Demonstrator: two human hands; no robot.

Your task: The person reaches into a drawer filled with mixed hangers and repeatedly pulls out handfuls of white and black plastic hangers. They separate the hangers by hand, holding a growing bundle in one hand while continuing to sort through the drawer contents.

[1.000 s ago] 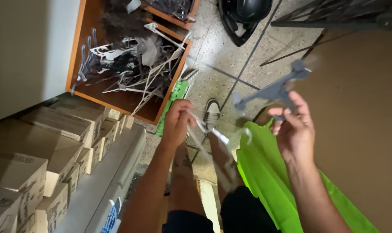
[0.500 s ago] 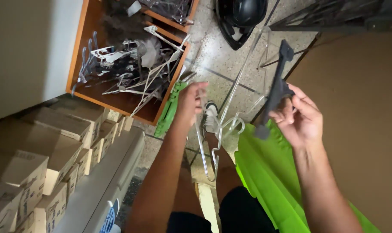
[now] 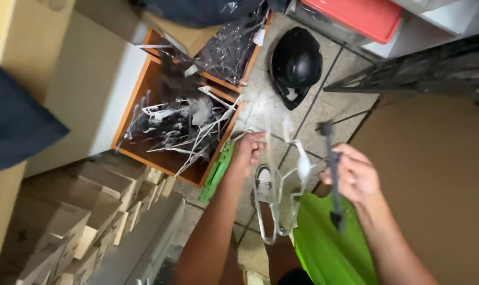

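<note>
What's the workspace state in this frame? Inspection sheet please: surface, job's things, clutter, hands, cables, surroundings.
Surface: tiled floor, pale, speckled.
Job's things: clear hangers dangling from left hand; dark hanger in right hand.
Clutter: wooden crate full of tangled hangers; black helmet on the floor.
Hands: both closed on hangers.
Cables: nothing seen.
Surroundings: stacked cardboard boxes, red bin, green cloth.
</note>
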